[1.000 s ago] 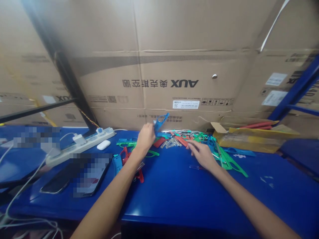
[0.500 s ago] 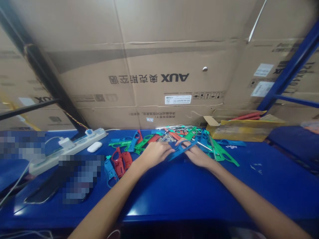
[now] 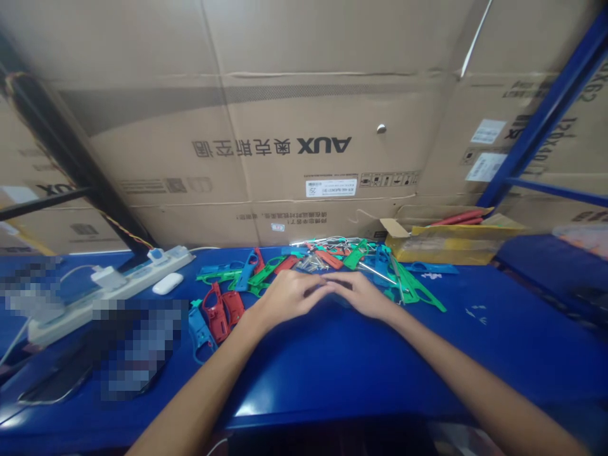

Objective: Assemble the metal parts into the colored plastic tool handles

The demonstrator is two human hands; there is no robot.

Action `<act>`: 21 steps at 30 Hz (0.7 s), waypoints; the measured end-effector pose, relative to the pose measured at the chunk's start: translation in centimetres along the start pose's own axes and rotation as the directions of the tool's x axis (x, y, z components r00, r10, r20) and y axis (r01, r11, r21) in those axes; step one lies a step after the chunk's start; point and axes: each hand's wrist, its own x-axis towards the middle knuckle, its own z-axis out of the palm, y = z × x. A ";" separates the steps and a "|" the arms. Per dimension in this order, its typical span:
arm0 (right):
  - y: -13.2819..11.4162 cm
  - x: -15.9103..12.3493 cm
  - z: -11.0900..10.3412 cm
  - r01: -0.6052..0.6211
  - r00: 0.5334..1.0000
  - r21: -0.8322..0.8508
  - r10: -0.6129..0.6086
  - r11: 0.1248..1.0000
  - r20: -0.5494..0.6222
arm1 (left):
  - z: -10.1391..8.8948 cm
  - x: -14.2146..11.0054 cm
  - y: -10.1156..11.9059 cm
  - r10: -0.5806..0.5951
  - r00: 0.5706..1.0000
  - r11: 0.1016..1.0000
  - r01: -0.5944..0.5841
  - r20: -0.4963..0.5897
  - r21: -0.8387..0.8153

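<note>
Over the middle of the blue table, my left hand (image 3: 295, 296) and my right hand (image 3: 365, 295) meet at the fingertips, fingers bent and closed. Whatever they grip is hidden behind the fingers; only a faint bluish shape shows below them. Beyond the hands lies a heap of plastic parts, with a green part (image 3: 355, 254), an orange-red part (image 3: 329, 258), small clear pieces (image 3: 310, 263) and a thin metal rod (image 3: 377, 273). Left of my left hand are red gun-shaped parts (image 3: 216, 316) and a blue gun-shaped part (image 3: 201, 332). A long green part (image 3: 422, 292) lies right of my right hand.
A yellow-taped cardboard box (image 3: 451, 248) with red items stands at the back right. On the left are a white power strip (image 3: 128, 288), a small white case (image 3: 168, 284) and blurred-out phone-like devices. Large cardboard (image 3: 285, 114) walls off the back.
My left hand came down from the heap carrying a blue plastic part and joined my right hand. The blue part, plain between the hands half a second ago, is now mostly hidden. The view shifted right.
</note>
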 end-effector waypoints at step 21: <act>4.8 -2.5 -11.1 -0.311 0.949 -0.546 0.290 0.778 -0.127 | 1.4 -0.3 -1.4 -0.045 0.925 0.993 0.082 0.378 -0.083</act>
